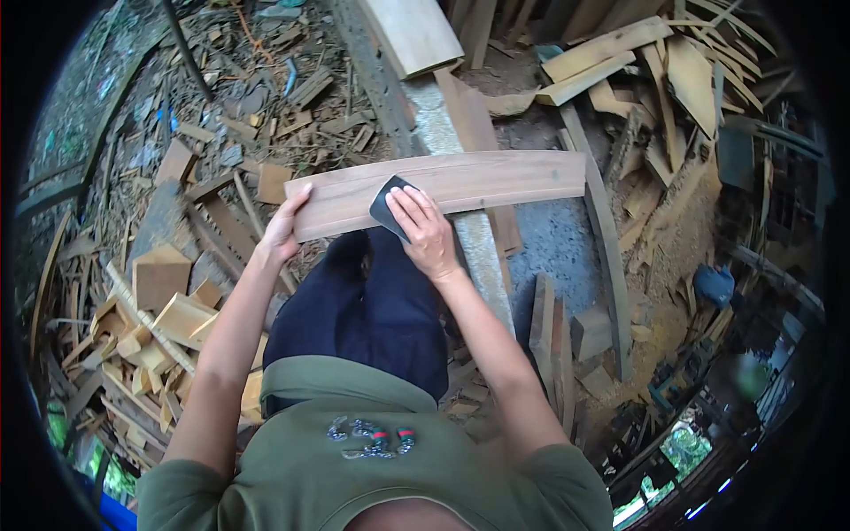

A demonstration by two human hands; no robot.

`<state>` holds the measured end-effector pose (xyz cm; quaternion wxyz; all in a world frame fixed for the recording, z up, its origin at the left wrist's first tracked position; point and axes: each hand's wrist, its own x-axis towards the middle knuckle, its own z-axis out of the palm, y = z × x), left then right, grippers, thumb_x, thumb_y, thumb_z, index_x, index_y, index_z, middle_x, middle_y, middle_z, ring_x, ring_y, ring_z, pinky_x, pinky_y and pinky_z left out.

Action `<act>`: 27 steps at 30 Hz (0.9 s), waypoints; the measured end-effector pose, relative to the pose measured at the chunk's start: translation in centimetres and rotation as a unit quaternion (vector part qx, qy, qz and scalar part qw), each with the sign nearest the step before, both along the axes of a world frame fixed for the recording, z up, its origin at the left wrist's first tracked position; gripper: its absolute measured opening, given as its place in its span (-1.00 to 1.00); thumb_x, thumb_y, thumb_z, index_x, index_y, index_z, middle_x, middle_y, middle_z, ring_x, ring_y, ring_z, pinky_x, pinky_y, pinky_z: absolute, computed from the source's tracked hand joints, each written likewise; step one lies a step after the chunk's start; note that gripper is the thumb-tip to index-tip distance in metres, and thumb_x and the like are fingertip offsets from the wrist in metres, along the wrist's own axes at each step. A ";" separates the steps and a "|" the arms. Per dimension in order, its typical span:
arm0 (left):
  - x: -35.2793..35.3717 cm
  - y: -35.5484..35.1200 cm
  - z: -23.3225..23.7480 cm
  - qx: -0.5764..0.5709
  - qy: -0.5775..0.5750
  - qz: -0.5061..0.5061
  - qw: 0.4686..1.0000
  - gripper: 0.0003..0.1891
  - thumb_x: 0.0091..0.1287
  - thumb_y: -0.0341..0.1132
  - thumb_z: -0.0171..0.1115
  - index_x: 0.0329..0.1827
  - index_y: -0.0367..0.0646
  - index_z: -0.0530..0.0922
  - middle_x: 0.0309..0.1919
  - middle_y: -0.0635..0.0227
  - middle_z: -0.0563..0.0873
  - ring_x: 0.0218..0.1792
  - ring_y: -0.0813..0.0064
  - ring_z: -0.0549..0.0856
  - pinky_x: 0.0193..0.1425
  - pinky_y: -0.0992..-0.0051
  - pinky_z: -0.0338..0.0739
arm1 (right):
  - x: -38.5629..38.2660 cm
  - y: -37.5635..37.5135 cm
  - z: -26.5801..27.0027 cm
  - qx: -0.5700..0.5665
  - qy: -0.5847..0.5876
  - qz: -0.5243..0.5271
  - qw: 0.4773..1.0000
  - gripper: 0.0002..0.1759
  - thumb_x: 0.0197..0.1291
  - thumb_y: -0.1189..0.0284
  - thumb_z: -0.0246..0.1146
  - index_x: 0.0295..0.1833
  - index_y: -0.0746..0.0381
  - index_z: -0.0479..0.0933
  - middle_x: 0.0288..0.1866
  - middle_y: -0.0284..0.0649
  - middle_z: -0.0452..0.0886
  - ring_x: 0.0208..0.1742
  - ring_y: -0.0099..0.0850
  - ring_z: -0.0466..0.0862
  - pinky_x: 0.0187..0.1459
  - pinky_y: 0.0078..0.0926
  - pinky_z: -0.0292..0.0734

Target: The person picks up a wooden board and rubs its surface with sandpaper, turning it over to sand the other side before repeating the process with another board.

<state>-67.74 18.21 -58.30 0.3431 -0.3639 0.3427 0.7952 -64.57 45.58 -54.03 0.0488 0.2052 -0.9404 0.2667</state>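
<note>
A long, slightly curved wooden board [496,181] lies across my lap and a concrete beam. My left hand [283,232] grips the board's left end, thumb over the top edge. My right hand [425,232] presses a dark sheet of sandpaper [390,202] flat on the board's near edge, a little left of the middle. The board's right end sticks out free over the ground.
A grey concrete beam [447,142] runs under the board away from me. Offcuts and small wooden blocks [159,327] are heaped at left, planks and scraps [620,62] at upper right. Sawdust covers the ground [673,265] to the right.
</note>
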 end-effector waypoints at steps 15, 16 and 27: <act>0.0 0.2 0.2 -0.093 0.010 -0.002 0.996 -0.44 0.30 -0.05 0.32 0.26 -0.15 0.44 0.12 0.28 0.63 0.10 0.39 0.63 0.27 0.33 0.49 | -2.1 12.7 -1.6 0.067 -0.064 -0.066 0.993 -0.53 0.37 0.50 0.01 0.38 0.27 0.36 0.44 0.00 0.34 0.48 -0.08 0.28 0.49 -0.20 0.09; 0.0 0.2 0.4 -0.100 0.012 -0.006 0.995 -0.45 0.30 -0.05 0.32 0.26 -0.15 0.44 0.12 0.28 0.63 0.11 0.39 0.63 0.27 0.33 0.49 | -2.8 14.7 -2.1 0.063 -0.045 -0.122 0.989 -0.54 0.38 0.50 -0.02 0.38 0.28 0.36 0.44 0.01 0.33 0.48 -0.08 0.29 0.49 -0.21 0.09; -0.3 1.3 1.7 -0.141 0.044 -0.011 0.989 -0.43 0.26 0.00 0.33 0.23 -0.14 0.46 0.08 0.31 0.62 0.08 0.44 0.61 0.24 0.39 0.45 | -3.7 15.9 -3.5 0.042 0.009 -0.331 0.943 -0.52 0.47 0.33 -0.08 0.38 0.34 0.33 0.47 0.02 0.28 0.51 -0.12 0.23 0.51 -0.20 0.03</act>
